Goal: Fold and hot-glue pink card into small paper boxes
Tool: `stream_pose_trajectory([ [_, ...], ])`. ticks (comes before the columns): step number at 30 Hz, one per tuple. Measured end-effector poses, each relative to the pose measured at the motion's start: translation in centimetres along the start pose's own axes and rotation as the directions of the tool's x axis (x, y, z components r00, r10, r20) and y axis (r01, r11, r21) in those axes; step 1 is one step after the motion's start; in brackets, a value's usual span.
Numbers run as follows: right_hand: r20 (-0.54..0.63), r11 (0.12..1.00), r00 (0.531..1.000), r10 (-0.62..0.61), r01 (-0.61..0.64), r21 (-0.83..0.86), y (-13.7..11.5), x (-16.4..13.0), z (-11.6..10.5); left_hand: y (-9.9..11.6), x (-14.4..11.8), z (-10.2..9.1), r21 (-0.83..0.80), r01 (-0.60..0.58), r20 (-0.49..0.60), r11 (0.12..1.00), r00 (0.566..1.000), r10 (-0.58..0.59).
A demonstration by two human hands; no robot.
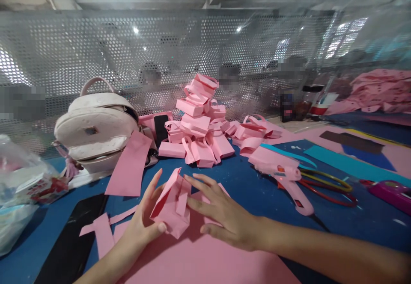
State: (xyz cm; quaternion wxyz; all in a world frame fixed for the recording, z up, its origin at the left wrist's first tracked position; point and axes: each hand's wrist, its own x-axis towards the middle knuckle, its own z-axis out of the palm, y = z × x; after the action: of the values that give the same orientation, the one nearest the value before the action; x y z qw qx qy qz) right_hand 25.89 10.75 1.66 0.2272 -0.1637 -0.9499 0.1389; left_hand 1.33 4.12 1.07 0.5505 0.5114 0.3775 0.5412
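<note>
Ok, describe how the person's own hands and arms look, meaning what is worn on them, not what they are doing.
Both arms are bare as far as the picture shows: no sleeves, no gloves. The left hand and the right hand carry no ring, watch or bracelet that can be seen. The fingernails look short and unpainted. The right forearm runs out of the picture at the right edge, so anything worn above it is out of view.

Open blue table [247, 181] at frame centre, between hands and pile of pink paper bags [201, 125]. Blocked at right by glue gun [282, 175], at upper left by backpack [96, 125], far left by plastic bag [22, 185].
</note>
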Motion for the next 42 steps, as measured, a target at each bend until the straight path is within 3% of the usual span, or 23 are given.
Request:
stream_pose_trajectory([
  [8, 0.048, 0.998, 0.997, 0.055, -0.055, -0.002, -0.22, 0.01, -0.17, -0.41, 0.24, -0.26, 0.036, -0.001, -0.027, 0.999, 1.0, 0.002],
  [24, 0.088, 0.97, 0.972, 0.218, -0.226, 0.095, -0.33, 0.56, -0.56, 0.04, -0.24, -0.24, -0.006, 0.018, 0.07, 1.0, 0.997, -0.018],
  [34, 0.083, 0.968, 0.972, 0.22, -0.228, 0.109, -0.44, 0.59, -0.67, -0.29, 0.16, -0.42, -0.042, 0.0, 0.116, 0.999, 0.993, 0.004],
  [42, 0.065, 0.98, 0.98, 0.19, -0.193, 0.053, -0.53, 0.54, -0.55, -0.31, 0.0, -0.55, -0.004, 0.024, 0.085, 1.0, 0.996, -0.023],
])
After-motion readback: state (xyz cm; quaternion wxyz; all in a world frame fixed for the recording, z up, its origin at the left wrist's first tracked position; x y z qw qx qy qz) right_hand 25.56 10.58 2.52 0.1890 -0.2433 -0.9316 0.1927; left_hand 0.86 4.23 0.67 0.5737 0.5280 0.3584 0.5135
